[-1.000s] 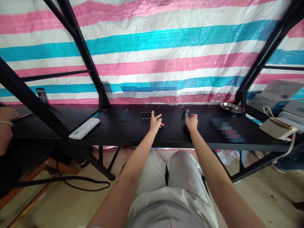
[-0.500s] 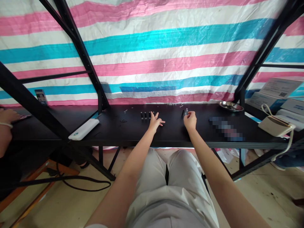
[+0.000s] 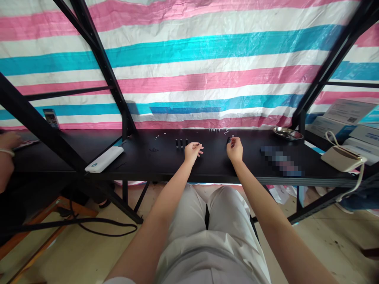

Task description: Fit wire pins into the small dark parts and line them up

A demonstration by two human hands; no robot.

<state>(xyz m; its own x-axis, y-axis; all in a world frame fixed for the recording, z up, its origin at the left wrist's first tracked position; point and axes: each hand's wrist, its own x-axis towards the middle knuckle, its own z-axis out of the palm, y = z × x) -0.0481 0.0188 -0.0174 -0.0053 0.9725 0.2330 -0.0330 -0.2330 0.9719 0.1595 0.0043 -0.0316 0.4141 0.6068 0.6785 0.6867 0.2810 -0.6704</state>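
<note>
My left hand [image 3: 192,151] rests on the black table [image 3: 154,163], fingers curled in a loose pinch; what it holds is too small to name. Just left of it stand three small black cylinders [image 3: 181,142] in a row. My right hand [image 3: 235,150] is closed on a small dark and clear piece [image 3: 230,139] that sticks out above the fingers. Both hands lie near the table's middle, about a hand's width apart. A row of tiny silvery parts [image 3: 214,129] lies by the far edge behind them.
A metal dish [image 3: 288,133] sits far right. A white power bank [image 3: 104,159] lies to the left. A white box with a cord [image 3: 342,158] and stacked cartons [image 3: 349,114] stand at right. Black frame struts [image 3: 103,67] cross the view. Another person's hand [image 3: 7,154] shows at the left edge.
My left hand's fingers, spread flat beside the black cylinders before, have curled into a pinch and drawn back a little. My right hand has shifted slightly left with its piece.
</note>
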